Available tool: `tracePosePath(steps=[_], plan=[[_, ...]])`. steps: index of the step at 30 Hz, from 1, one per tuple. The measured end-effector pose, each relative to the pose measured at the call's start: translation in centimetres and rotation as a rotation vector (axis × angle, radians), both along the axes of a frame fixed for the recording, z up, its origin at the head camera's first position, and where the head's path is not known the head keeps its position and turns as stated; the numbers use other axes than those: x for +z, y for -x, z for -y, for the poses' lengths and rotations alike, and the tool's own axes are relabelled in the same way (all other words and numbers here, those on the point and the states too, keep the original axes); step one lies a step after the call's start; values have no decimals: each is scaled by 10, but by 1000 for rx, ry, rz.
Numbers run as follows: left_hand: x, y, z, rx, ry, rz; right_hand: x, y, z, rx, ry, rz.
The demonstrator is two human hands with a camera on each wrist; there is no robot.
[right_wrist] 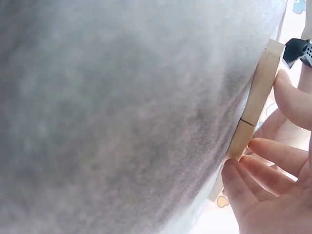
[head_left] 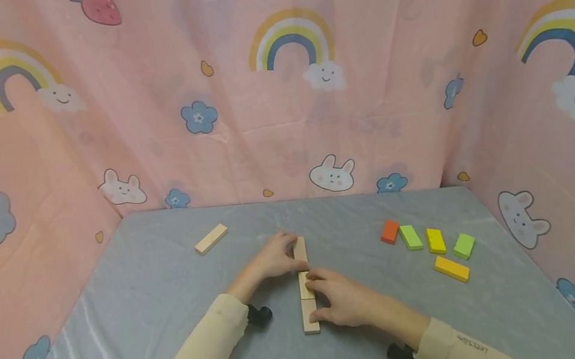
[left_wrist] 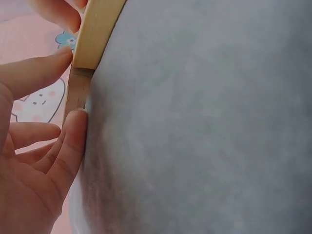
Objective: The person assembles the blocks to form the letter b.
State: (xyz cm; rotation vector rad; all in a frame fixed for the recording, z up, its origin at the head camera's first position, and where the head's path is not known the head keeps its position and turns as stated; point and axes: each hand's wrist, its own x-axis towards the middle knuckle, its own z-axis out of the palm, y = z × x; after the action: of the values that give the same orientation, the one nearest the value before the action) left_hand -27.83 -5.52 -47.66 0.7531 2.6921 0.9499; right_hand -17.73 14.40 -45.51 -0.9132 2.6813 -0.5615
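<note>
Three plain wooden blocks lie end to end in a line running away from me: a near block (head_left: pixel 311 324), a middle block (head_left: pixel 303 286) and a far block (head_left: pixel 301 250). My left hand (head_left: pixel 275 258) is at the far block's left side, its thumb near the joint with the middle block. From the right, my right hand (head_left: pixel 347 299) touches the row, fingers at the middle block and thumb by the near one. In the right wrist view, extended fingertips (right_wrist: pixel 233 168) rest against the blocks' side. Fingers partly hide the far and middle blocks.
Another plain wooden block (head_left: pixel 211 238) lies at the back left of the grey cloth-covered table (head_left: pixel 137 320). Farther right are several coloured blocks: a red one (head_left: pixel 389 231), yellow ones (head_left: pixel 435 240) and green ones (head_left: pixel 411 237). A pink printed curtain (head_left: pixel 240 149) surrounds the table.
</note>
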Motion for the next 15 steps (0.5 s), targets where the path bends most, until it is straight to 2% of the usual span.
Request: tracePosePath(steps=[5, 15], plan=[[-1, 0, 0, -3, -16, 1, -2, 0, 0, 4, 2, -11], [0, -2, -3, 1, 6, -10, 0, 0, 1, -7, 0, -5]])
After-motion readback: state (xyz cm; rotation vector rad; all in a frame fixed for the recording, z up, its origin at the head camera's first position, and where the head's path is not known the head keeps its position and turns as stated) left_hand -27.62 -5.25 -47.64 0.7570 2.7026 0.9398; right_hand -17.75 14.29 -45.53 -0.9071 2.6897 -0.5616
